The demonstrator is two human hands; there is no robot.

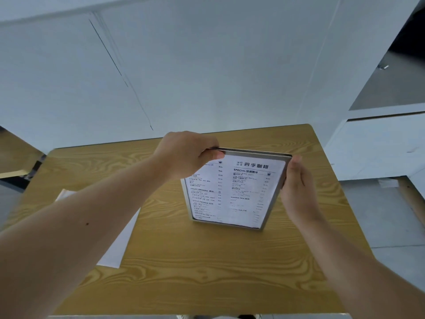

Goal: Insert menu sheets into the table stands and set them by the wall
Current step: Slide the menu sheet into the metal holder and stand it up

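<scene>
A metal-framed table stand (271, 196) stands upright in the middle of the wooden table (207, 261), with a printed menu sheet (239, 192) showing inside it. My left hand (186, 155) grips the stand's top left corner, thumb on the front. My right hand (296, 192) holds the stand's right edge, fingers curled behind it. The stand's base rests on the tabletop, some way short of the white wall (184, 77).
A white paper sheet (117, 245) lies flat on the table's left side, partly hidden under my left forearm. The table's far edge meets the wall. A white cabinet (379, 146) stands to the right, and another wooden table (13, 155) shows at the far left.
</scene>
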